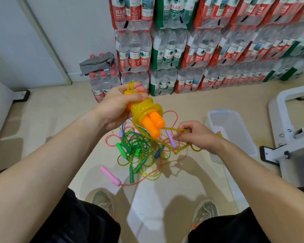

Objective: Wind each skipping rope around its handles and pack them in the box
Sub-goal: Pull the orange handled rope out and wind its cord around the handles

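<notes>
My left hand [119, 106] grips two orange handles [152, 124] held side by side, with several turns of yellow rope [146, 107] wound round them. A loose length of the same yellow rope runs down to my right hand [197, 135], which pinches it between thumb and fingers. Below on the floor lies a tangled pile of skipping ropes [139, 151] with green, pink, purple and blue handles. One pink handle [111, 175] lies apart at the pile's left. The clear plastic box [235, 130] stands on the floor just right of my right hand.
Stacked packs of bottled water [200, 50] line the far wall, with a grey cloth [96, 63] on a low pack. A white metal frame [291, 123] stands at the right. My shoes [104, 200] are at the bottom, near the pile.
</notes>
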{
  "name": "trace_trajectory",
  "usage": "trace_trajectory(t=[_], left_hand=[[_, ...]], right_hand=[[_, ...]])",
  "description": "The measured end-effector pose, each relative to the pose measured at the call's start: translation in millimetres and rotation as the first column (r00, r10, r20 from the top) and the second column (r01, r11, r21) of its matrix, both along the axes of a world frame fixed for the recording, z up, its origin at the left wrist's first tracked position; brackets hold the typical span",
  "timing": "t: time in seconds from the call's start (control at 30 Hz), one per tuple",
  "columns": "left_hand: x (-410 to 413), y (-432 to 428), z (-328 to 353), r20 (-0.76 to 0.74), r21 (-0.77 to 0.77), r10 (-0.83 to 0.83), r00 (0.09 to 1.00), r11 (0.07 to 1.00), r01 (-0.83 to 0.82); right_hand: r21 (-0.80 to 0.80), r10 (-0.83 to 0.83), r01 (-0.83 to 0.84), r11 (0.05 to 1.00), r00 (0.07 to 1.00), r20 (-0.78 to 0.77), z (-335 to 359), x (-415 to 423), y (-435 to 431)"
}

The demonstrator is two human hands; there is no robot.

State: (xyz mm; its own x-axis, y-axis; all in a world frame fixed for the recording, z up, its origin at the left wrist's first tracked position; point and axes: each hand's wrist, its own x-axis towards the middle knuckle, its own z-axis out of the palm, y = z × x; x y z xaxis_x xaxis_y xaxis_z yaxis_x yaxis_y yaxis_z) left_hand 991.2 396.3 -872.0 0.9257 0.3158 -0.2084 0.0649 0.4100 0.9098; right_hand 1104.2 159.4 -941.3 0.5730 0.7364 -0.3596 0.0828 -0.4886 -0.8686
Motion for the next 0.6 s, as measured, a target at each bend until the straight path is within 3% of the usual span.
trace_trajectory(t=[0.13, 0.3, 0.5, 0.6], left_hand=[[-1, 14, 3, -0.003, -0.008, 0.053, 0.999, 0.999, -0.053], [-2, 24, -2, -0.020, -0.109, 0.072, 0.997, 0.991, -0.074], [-4, 22, -3, -0.035, -0.149, 0.036, 0.999, 0.988, -0.040], [-4, 22, 0, -0.055, -0.155, 0.041, 0.998, 0.987, -0.049]], right_hand=[[-0.023, 0.000, 0.000, 1.000, 1.000, 0.030, -6, 5, -6], [0.026, 0.054, -0.052, 0.998, 0.995, -0.086, -1, -3, -1], [-0.049, 0.158, -0.159, 0.986, 0.987, -0.039, -2, -4, 3], [-0.109, 0.143, -0.135, 0.985, 0.987, 0.074, -3, -3, 3]])
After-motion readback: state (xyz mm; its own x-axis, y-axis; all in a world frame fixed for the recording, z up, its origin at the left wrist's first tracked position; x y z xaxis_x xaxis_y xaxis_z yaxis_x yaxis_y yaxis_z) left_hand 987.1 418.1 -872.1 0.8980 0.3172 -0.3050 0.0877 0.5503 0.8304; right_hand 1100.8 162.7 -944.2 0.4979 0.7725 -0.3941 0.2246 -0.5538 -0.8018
